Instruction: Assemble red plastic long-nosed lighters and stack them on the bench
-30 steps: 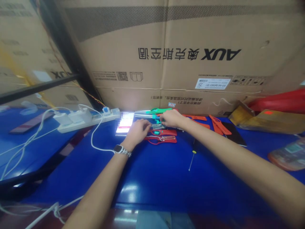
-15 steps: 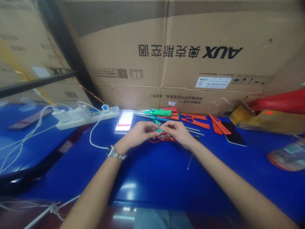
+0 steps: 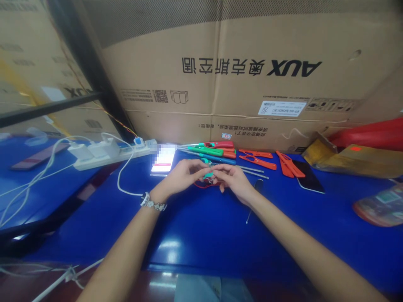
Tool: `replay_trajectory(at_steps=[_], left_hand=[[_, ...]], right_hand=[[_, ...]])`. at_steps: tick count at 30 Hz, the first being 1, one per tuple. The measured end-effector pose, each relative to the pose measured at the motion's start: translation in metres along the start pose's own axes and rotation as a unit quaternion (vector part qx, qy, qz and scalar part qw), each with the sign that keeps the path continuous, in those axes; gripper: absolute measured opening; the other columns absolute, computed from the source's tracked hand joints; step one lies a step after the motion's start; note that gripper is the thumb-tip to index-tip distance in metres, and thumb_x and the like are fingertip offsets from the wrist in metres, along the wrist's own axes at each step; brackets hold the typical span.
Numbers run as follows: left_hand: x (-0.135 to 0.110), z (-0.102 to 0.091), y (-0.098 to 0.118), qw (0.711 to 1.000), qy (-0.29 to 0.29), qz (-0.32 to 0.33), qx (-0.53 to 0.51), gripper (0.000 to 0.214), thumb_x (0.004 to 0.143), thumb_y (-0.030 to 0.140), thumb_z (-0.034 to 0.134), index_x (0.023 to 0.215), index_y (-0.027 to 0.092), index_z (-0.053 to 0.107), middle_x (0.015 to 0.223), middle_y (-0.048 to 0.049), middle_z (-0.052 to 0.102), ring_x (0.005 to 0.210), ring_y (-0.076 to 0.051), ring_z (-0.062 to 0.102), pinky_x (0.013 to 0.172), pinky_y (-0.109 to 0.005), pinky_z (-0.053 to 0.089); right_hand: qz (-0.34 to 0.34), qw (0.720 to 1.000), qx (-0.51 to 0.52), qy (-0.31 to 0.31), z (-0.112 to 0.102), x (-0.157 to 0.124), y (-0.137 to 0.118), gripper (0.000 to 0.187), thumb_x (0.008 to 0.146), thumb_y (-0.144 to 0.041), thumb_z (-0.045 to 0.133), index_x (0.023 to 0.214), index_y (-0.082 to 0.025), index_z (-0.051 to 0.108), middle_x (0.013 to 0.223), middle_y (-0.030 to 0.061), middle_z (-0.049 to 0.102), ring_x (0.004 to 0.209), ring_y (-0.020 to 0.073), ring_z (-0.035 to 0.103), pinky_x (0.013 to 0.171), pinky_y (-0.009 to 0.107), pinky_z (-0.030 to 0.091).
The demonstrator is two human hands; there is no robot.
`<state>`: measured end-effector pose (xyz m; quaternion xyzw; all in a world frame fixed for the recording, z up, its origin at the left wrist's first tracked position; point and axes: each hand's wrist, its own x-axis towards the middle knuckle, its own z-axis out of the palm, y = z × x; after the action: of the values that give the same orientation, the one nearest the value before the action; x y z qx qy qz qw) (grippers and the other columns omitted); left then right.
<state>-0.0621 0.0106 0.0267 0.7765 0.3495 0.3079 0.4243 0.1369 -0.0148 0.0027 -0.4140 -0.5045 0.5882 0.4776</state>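
Over the blue table (image 3: pixel 195 235), my left hand (image 3: pixel 186 174) and my right hand (image 3: pixel 233 178) meet fingertip to fingertip. Both are closed in a pinch around a small green part (image 3: pixel 208 175), which the fingers partly cover. A thin red wire (image 3: pixel 201 186) curves out below them. Behind the hands lies a pile of long-nosed lighters, with a green lighter (image 3: pixel 210 151), a red lighter (image 3: pixel 222 144) and a blue lighter (image 3: pixel 222 160). A thin screwdriver (image 3: pixel 258 184) rests beside my right wrist, partly hidden by it.
Orange plastic shells (image 3: pixel 289 164) lie to the right, against a black phone (image 3: pixel 310 178). A lit phone (image 3: pixel 164 159) and a white power strip (image 3: pixel 113 155) with cables are on the left. A large cardboard box (image 3: pixel 239 100) stands behind. Far right is a clear container (image 3: pixel 382 205).
My right hand's fingers have shifted slightly left and now cover the red piece that showed beneath them. The left hand has barely moved.
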Motion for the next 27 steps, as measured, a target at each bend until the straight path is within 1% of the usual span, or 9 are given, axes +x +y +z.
replay_trajectory(at_steps=[4,7,10,13,17,20,22,24,27], left_hand=[[0.002,0.002,-0.003,0.997,0.019,-0.028,-0.065,0.029,0.084,0.041,0.071,0.096,0.014,0.07,0.085,-0.0072,0.075,0.075,-0.018,0.071,0.071,-0.03,0.057],[0.005,0.006,-0.004,0.994,0.062,-0.033,-0.087,0.026,0.08,0.039,0.075,0.085,0.014,0.069,0.081,-0.0063,0.075,0.075,-0.018,0.071,0.073,-0.031,0.058],[0.007,0.007,-0.005,0.988,0.082,-0.037,-0.125,0.028,0.076,0.039,0.078,0.08,0.014,0.067,0.079,-0.0052,0.075,0.073,-0.017,0.071,0.075,-0.033,0.059],[0.006,0.007,-0.004,0.98,0.071,-0.065,-0.173,0.032,0.074,0.041,0.081,0.079,0.014,0.065,0.077,-0.0052,0.075,0.075,-0.019,0.073,0.076,-0.034,0.06],[0.005,0.008,-0.001,0.97,0.024,-0.13,-0.204,0.037,0.077,0.046,0.079,0.077,0.014,0.062,0.074,-0.0087,0.076,0.078,-0.021,0.076,0.076,-0.033,0.061],[0.005,0.009,-0.001,0.963,0.043,-0.16,-0.212,0.04,0.075,0.046,0.081,0.081,0.015,0.057,0.07,-0.0084,0.075,0.071,-0.021,0.075,0.07,-0.032,0.061],[0.005,0.008,-0.002,0.964,0.053,-0.151,-0.213,0.04,0.076,0.044,0.081,0.09,0.016,0.056,0.068,-0.006,0.074,0.069,-0.021,0.075,0.068,-0.032,0.06],[0.003,0.004,-0.004,0.975,0.023,-0.112,-0.191,0.037,0.082,0.042,0.075,0.101,0.016,0.058,0.073,-0.0057,0.075,0.073,-0.021,0.075,0.069,-0.033,0.06],[0.001,-0.003,-0.005,0.998,-0.01,-0.021,-0.064,0.022,0.087,0.034,0.068,0.101,0.016,0.066,0.085,-0.0072,0.075,0.08,-0.02,0.073,0.076,-0.034,0.058]], right_hand=[[-0.005,1.0,-0.005,0.001,0.004,-0.001,0.001,0.038,0.069,-0.046,0.08,0.092,-0.016,0.07,0.068,0.0016,0.066,0.061,0.0142,0.063,0.039,0.019,0.047],[-0.024,0.999,-0.007,0.036,0.008,0.0,0.004,0.044,0.066,-0.047,0.082,0.096,-0.019,0.066,0.071,0.0002,0.065,0.064,0.0158,0.065,0.037,0.019,0.046],[-0.042,0.997,-0.022,0.063,0.01,0.001,0.008,0.044,0.064,-0.048,0.083,0.092,-0.02,0.064,0.073,0.0004,0.066,0.065,0.0163,0.066,0.036,0.018,0.045],[-0.053,0.995,-0.054,0.064,0.012,0.002,0.008,0.039,0.07,-0.051,0.077,0.09,-0.019,0.067,0.07,0.0015,0.066,0.064,0.0164,0.065,0.036,0.019,0.044],[-0.077,0.991,-0.098,0.049,0.014,0.0,0.006,0.031,0.077,-0.049,0.069,0.088,-0.019,0.072,0.076,0.0033,0.068,0.062,0.0156,0.063,0.038,0.021,0.046],[-0.088,0.989,-0.11,0.04,0.017,-0.001,0.006,0.027,0.076,-0.045,0.07,0.089,-0.02,0.073,0.078,0.0026,0.067,0.058,0.0138,0.061,0.038,0.022,0.046],[-0.086,0.991,-0.093,0.044,0.018,0.0,0.006,0.029,0.073,-0.043,0.074,0.091,-0.021,0.071,0.075,0.0009,0.065,0.057,0.0134,0.06,0.04,0.023,0.047],[-0.08,0.993,-0.06,0.056,0.018,0.001,0.007,0.033,0.069,-0.044,0.079,0.089,-0.02,0.068,0.073,-0.0008,0.064,0.058,0.0128,0.061,0.045,0.023,0.05],[-0.057,0.996,-0.02,0.067,0.015,0.004,0.008,0.042,0.061,-0.045,0.085,0.086,-0.02,0.062,0.071,-0.0022,0.065,0.059,0.0122,0.063,0.055,0.025,0.054]])
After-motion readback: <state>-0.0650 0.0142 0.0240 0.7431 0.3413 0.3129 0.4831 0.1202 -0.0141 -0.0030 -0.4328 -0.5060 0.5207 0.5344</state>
